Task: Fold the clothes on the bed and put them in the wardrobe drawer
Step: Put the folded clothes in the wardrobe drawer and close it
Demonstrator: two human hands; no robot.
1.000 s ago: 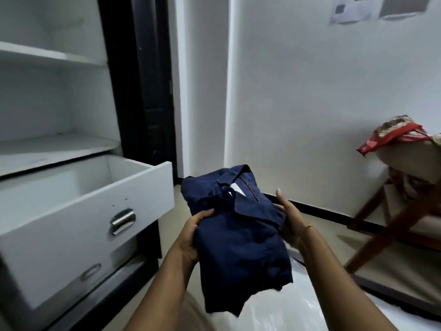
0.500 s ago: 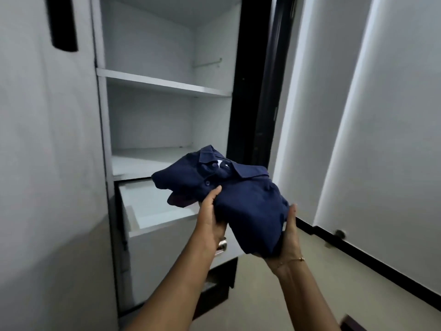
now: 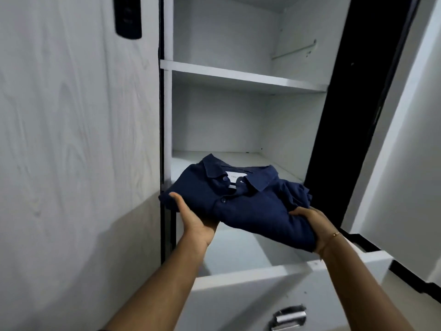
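A folded navy polo shirt (image 3: 248, 204) with a white neck label hangs in the air above the open white wardrobe drawer (image 3: 238, 278). My left hand (image 3: 193, 218) holds its left edge, thumb on top and fingers hidden beneath. My right hand (image 3: 315, 225) grips the shirt's right front corner, fingers curled into the cloth. The drawer's inside looks bare where it shows; the shirt hides its back part.
Two white shelves (image 3: 243, 77) sit above the drawer, both bare. A closed white wardrobe door (image 3: 76, 139) stands at left, a dark door edge (image 3: 358, 115) at right. A metal handle (image 3: 288, 317) is on the drawer front. A white wall with dark skirting is at far right.
I have turned from the room to face the wardrobe. The shirt has moved from beside the drawer to directly over its open cavity, and it lies flatter now.
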